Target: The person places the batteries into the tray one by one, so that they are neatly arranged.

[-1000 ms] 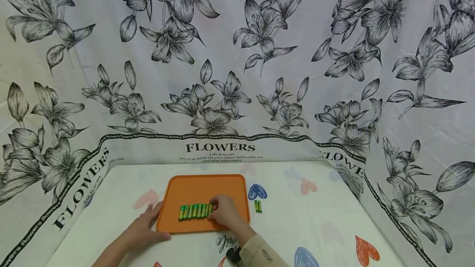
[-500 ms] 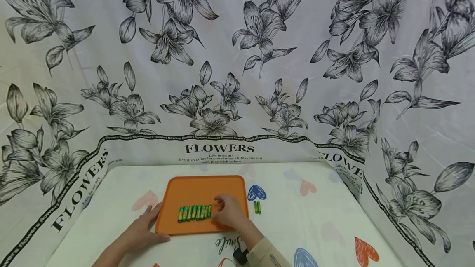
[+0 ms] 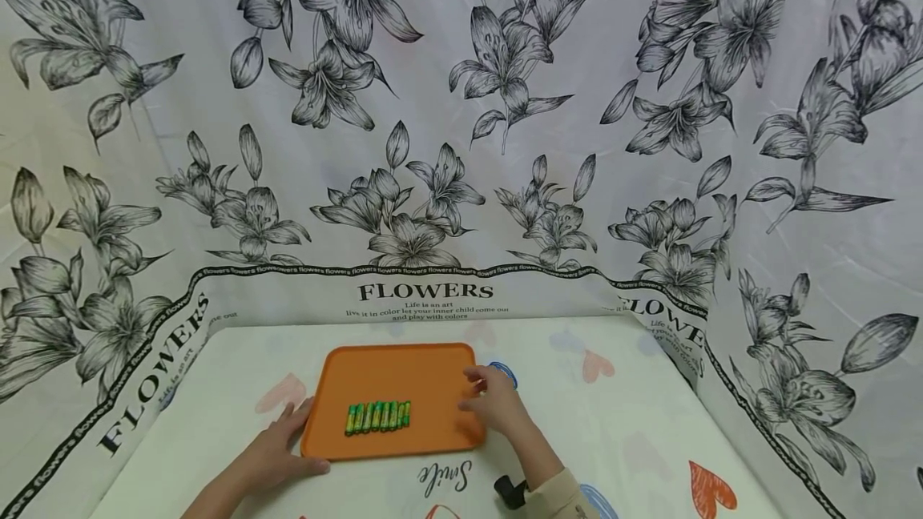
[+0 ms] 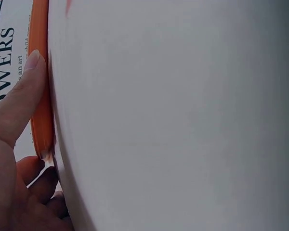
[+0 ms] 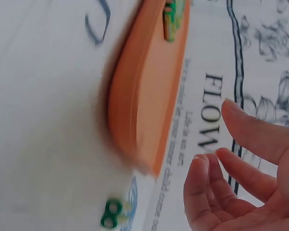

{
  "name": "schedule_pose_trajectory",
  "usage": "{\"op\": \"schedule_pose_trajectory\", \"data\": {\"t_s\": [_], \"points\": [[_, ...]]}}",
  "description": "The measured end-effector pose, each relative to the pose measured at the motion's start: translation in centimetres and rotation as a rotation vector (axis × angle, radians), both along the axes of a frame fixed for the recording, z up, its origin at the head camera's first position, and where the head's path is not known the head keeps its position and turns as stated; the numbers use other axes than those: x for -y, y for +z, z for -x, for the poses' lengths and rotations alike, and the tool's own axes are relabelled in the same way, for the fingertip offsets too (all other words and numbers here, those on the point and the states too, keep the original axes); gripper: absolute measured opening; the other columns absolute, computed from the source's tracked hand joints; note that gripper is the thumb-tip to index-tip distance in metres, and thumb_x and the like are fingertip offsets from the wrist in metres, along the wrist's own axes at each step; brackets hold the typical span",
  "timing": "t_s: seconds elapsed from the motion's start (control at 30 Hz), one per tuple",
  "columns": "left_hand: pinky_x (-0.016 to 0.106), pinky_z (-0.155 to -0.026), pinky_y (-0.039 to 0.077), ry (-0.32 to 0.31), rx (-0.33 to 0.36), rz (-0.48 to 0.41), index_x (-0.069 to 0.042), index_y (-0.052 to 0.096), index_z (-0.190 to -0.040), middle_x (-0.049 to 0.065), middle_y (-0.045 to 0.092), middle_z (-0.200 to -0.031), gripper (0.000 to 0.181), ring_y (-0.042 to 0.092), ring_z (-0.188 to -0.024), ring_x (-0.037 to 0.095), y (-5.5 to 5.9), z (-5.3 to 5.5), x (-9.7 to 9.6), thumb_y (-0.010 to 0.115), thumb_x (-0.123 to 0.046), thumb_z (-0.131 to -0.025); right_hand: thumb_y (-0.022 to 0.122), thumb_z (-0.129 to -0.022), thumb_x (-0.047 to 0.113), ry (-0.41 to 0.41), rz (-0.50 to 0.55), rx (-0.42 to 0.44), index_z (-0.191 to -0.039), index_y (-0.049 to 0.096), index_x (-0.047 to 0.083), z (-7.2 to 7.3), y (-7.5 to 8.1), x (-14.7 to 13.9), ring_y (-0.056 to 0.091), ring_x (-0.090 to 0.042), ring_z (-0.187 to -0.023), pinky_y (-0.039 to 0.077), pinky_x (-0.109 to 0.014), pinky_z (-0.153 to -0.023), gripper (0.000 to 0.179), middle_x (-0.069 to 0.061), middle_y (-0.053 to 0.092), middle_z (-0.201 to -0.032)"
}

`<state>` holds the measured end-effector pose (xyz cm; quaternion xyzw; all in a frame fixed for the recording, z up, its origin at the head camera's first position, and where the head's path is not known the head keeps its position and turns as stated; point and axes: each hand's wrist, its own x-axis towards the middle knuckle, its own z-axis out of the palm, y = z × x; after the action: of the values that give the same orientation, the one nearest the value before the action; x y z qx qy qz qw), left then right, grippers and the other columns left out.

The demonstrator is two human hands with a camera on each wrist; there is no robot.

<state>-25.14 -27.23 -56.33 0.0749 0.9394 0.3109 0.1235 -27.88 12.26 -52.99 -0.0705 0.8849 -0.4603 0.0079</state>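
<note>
Several green-and-yellow batteries (image 3: 377, 417) lie side by side in a row on the orange tray (image 3: 404, 371). My left hand (image 3: 277, 448) holds the tray's near left corner, with the thumb (image 4: 31, 79) against the front wall and the other fingers by the left side. Over the tray's right rim hovers my right hand (image 3: 501, 407), its fingers loosely bent and apart, holding nothing. Two more batteries (image 5: 112, 213) lie on the cloth beyond the tray's right end in the right wrist view; in the head view this hand hides them.
A white cloth (image 3: 591, 439) printed with hearts covers the table. Behind it and at both sides hang white curtains (image 3: 433, 102) with black flower prints. A black device (image 3: 510, 492) sits at my right wrist.
My right hand has moved away from the right end of the battery row, rightward to the tray's right rim. The left hand and the row of batteries stay in place.
</note>
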Motion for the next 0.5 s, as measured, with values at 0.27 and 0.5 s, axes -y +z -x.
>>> {"op": "schedule_pose_trajectory", "data": {"t_s": [0.27,0.5], "points": [[0.078,-0.106,0.027,-0.004,-0.007,0.006,-0.005,0.023,-0.16,0.035,0.016,-0.161,0.121,0.016,-0.145,0.06,0.1,0.0,0.0,0.087,-0.055,-0.07,0.084,-0.081,0.011,-0.036,-0.04,0.011,-0.135,0.062,0.003,0.2,-0.4,-4.4,0.063,-0.029,-0.106,0.058,-0.041,-0.082,0.059,-0.017,0.065,-0.127],[0.078,-0.105,0.028,-0.006,-0.013,0.013,-0.005,0.024,-0.16,0.036,0.017,-0.16,0.12,0.018,-0.144,0.062,0.0,-0.1,0.0,0.087,-0.054,-0.071,0.088,-0.07,0.0,-0.038,-0.108,0.085,-0.133,0.063,0.002,0.2,-1.5,-6.1,0.064,-0.032,-0.107,0.058,-0.048,-0.089,0.068,-0.019,0.066,-0.125]]}}
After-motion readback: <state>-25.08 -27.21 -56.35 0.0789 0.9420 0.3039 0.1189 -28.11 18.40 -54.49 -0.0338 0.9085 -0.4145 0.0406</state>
